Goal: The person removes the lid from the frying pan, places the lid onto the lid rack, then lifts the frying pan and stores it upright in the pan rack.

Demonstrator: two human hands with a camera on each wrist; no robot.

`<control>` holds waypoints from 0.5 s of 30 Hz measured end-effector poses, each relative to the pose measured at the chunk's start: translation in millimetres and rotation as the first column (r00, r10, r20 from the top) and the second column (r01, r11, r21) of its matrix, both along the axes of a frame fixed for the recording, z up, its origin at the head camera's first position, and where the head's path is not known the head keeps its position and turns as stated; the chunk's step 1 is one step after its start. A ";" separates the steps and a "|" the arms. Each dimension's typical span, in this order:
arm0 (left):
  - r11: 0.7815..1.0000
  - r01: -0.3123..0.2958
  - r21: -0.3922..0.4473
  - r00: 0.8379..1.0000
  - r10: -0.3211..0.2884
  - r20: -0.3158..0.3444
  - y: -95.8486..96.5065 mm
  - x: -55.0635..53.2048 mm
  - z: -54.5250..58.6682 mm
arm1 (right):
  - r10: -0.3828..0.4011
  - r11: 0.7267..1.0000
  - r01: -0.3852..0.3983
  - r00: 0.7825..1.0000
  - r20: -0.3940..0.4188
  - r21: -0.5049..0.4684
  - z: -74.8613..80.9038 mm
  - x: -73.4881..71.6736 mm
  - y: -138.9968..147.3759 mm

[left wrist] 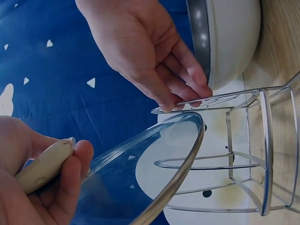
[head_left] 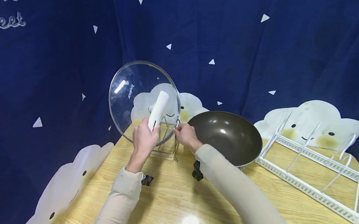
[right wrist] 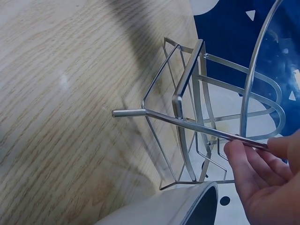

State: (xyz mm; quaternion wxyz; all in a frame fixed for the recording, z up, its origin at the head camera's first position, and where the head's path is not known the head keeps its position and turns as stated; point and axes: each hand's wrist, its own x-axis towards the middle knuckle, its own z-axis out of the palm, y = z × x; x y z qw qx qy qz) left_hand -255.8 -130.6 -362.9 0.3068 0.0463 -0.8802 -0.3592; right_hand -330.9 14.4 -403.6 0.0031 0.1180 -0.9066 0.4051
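My left hand (head_left: 145,137) grips the white handle (head_left: 158,109) of a round glass pot lid (head_left: 134,95) with a metal rim. The lid stands tilted on edge, its lower rim close to the loops of a silver wire rack (left wrist: 267,154); whether it touches the wire cannot be told. With thumb and fingers, my right hand (head_left: 187,134) pinches the rack's end loop, clearest in the right wrist view, where the metal rod (right wrist: 201,128) runs into the fingertips. Just right of that hand sits a brown-lined wok (head_left: 227,136) with a pale outside.
A white rack (head_left: 311,191) with upright wire dividers stands on the right of the wooden table (head_left: 167,207). Behind the table hangs a dark blue curtain (head_left: 229,36) with white triangles and clouds. The wok's wall (right wrist: 164,206) lies close beside the wire rack.
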 end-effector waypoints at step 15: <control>1.000 0.001 -0.016 0.997 0.000 0.074 -2.6 4.8 -5.9 | -0.016 0.999 0.017 0.999 -0.034 0.048 -1.0 -4.4 -2.3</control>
